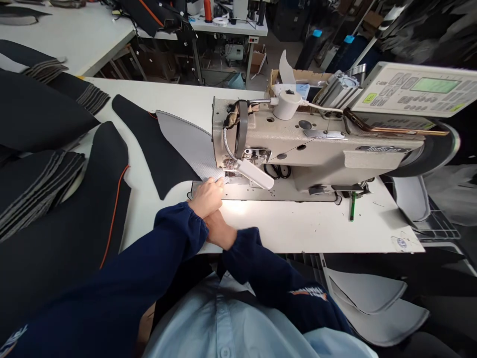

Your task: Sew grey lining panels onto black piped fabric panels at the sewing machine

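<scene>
A large sewing machine [320,144] stands on the white table. Dark fabric [149,144] with a grey panel [186,144] lies on the table, its right end under the machine's needle area. My left hand [208,196] is at the near edge of the grey panel, just left of the presser foot, fingers bent and pressed on the material. My right hand [219,229] sits just below and partly under my left hand; its fingers are hidden, so what they touch does not show.
Stacks of dark pieces [37,194] lie at the left. A green pen [352,206] rests on the white table [283,226] at the right. A control panel [421,89] is above the machine. Grey pieces [376,308] are stacked at the lower right.
</scene>
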`<state>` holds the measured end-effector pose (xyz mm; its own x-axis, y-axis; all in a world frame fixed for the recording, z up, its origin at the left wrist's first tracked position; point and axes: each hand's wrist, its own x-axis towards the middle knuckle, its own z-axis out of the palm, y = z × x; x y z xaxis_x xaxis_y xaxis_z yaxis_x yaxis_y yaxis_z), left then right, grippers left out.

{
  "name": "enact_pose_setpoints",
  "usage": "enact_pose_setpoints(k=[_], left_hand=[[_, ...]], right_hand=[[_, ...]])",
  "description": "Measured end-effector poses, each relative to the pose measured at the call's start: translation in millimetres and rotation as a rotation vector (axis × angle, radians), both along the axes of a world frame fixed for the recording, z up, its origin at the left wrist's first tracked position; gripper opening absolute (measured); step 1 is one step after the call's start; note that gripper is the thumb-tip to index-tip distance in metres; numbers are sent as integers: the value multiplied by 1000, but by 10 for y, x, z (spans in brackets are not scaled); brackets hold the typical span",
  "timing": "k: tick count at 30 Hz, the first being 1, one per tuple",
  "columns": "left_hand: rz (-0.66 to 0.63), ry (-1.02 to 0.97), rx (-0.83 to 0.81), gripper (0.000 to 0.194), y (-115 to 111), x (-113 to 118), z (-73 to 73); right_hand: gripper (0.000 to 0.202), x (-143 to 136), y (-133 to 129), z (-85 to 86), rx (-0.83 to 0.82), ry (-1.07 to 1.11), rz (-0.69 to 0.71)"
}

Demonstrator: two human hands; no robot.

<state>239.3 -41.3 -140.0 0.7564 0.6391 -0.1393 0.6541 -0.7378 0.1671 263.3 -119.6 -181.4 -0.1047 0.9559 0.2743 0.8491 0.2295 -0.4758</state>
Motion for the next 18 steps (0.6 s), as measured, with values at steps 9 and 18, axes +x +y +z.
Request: enact_pose_setpoints(k=[9,18], left_hand=[[-70,21,111,44,180,144,86],[-87,-153,138,32,164,126,-96]], right_hand=[[40,860,-1218,-12,160,27,-165],[47,863,-1209,-181,253,-101,-160]])
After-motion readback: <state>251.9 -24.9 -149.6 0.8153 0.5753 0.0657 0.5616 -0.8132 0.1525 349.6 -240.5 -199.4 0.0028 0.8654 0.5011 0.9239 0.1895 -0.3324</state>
